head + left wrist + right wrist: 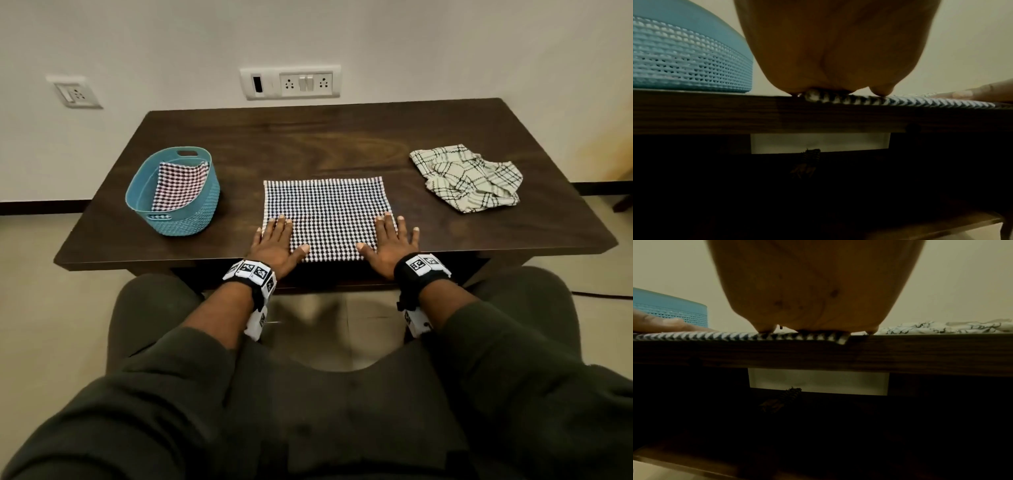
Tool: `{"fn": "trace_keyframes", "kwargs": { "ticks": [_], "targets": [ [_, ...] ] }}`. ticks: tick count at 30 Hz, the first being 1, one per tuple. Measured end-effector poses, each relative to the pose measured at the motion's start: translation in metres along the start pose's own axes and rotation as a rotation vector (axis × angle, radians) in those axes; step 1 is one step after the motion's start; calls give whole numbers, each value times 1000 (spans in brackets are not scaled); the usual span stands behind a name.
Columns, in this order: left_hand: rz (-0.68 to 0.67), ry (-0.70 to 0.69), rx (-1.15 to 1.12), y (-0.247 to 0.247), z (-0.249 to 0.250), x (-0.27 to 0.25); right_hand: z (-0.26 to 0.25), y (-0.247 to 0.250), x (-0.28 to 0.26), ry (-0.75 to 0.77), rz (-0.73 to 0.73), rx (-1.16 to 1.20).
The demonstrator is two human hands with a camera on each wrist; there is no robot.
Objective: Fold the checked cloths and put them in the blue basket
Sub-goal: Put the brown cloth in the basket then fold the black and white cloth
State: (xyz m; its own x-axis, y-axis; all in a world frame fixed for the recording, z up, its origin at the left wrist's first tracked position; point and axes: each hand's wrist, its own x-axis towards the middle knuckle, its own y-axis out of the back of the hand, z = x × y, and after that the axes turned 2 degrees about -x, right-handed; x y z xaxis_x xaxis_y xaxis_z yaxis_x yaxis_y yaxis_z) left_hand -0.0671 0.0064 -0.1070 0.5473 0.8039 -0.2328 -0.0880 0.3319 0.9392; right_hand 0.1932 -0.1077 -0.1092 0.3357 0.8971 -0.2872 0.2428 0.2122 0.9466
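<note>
A black-and-white checked cloth [327, 216] lies spread flat at the table's near edge. My left hand [275, 240] rests flat on its near left corner, fingers straight. My right hand [394, 240] lies flat on the near right corner, its outer fingers on bare wood. From the left wrist view the palm [830, 48] presses the cloth's edge [838, 98]; the right wrist view shows the same on the cloth's other end [807, 336]. The blue basket [173, 197] stands at the left with a folded red-checked cloth [180, 185] inside. A crumpled cream checked cloth [469, 176] lies at the right.
The dark wooden table [325, 137] stands against a white wall with socket plates [291, 82]. Bare wood stretches behind the spread cloth. My knees in dark trousers are under the near edge. A lower shelf [941, 227] shows beneath the tabletop.
</note>
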Motion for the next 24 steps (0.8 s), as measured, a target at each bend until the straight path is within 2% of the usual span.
{"fn": "trace_keyframes", "kwargs": {
  "ticks": [3, 7, 10, 14, 18, 20, 24],
  "targets": [
    [42, -16, 28, -3, 6, -10, -1, 1, -12, 82, 43, -2],
    [167, -28, 103, -1, 3, -21, -6, 10, -17, 117, -49, -100],
    [244, -50, -24, 10, -1, -19, -8, 21, -18, 96, -33, -81],
    [128, -18, -183, 35, -11, -18, -5, 48, -19, 112, 30, 70],
    [138, -48, -374, 58, -20, -24, 5, 78, -27, 148, -15, 226],
    [219, -33, -447, 67, -24, -26, 9, 88, -28, 169, 26, 274],
    [385, 88, -536, 66, -29, -11, 11, 87, -5, 110, 212, 442]
  ]
}}
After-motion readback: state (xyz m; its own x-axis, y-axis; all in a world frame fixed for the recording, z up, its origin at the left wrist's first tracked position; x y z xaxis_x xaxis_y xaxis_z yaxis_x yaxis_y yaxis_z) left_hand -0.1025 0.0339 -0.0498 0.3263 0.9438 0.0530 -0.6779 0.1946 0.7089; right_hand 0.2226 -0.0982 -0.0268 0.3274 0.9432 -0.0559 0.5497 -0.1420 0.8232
